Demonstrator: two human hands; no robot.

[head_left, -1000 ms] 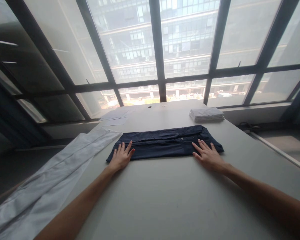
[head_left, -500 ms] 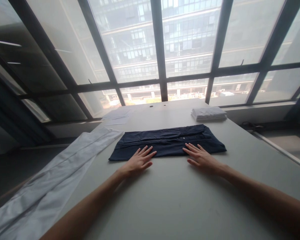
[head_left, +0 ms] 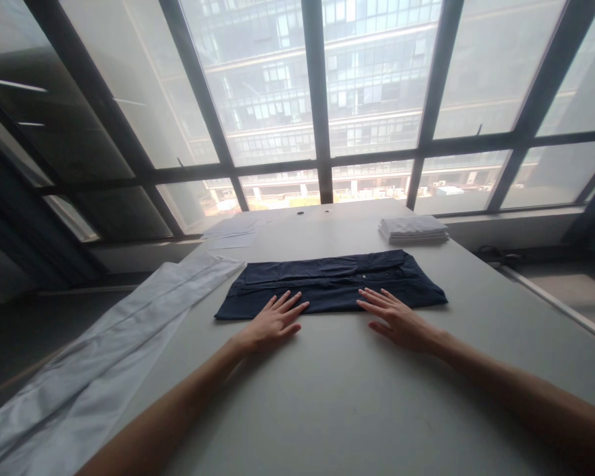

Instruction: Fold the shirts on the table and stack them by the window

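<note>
A dark navy shirt (head_left: 327, 281), folded into a long flat band, lies across the white table (head_left: 317, 396). Small pale buttons show on its right half. My left hand (head_left: 272, 322) rests with spread fingers on the shirt's near edge, left of its middle. On the same edge, right of the middle, my right hand (head_left: 396, 318) lies flat with its fingers stretched out. Neither hand grips the cloth. Both thumbs are over the bare tabletop just in front of the fold.
White cloth (head_left: 104, 344) drapes over the table's left edge. Toward the back right sits a stack of folded white cloth (head_left: 413, 229). White paper sheets (head_left: 233, 231) lie at the back left. Large framed windows (head_left: 371, 86) rise behind the table.
My right hand has slid slightly left along the shirt's near edge. The left hand and the shirt stay almost where they were.
</note>
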